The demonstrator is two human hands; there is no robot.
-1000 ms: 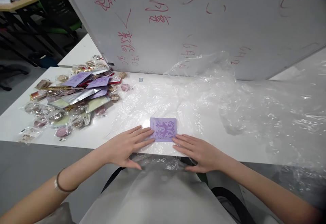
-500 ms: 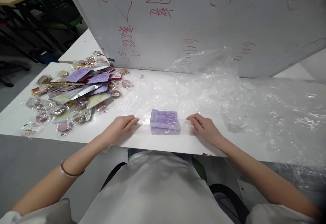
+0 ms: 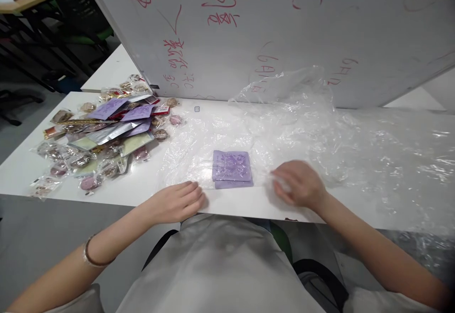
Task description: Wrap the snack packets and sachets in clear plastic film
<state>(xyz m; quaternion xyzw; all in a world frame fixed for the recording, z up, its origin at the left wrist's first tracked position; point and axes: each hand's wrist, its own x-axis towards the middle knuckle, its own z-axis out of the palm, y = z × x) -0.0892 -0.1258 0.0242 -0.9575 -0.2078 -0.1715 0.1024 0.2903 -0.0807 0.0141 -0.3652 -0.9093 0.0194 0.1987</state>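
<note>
Two overlapping purple packets (image 3: 232, 166) lie at the table's front, with clear plastic film (image 3: 265, 135) over and around them. To their left, my left hand (image 3: 183, 201) rests at the table edge with its fingers curled together; whether film is under the fingertips is hidden. My right hand (image 3: 298, 185), blurred by motion, is right of the packets beside the film's edge, its fingers bent; I cannot make out what they hold.
A pile of wrapped snacks and flat packets (image 3: 106, 128) covers the left of the white table (image 3: 21, 170). A whiteboard (image 3: 227, 66) with red writing stands along the back. More film spreads over the right side.
My left hand has let go of the film's edge and moved down and right. My right hand has shifted right. The film now lies flatter over the packets.
</note>
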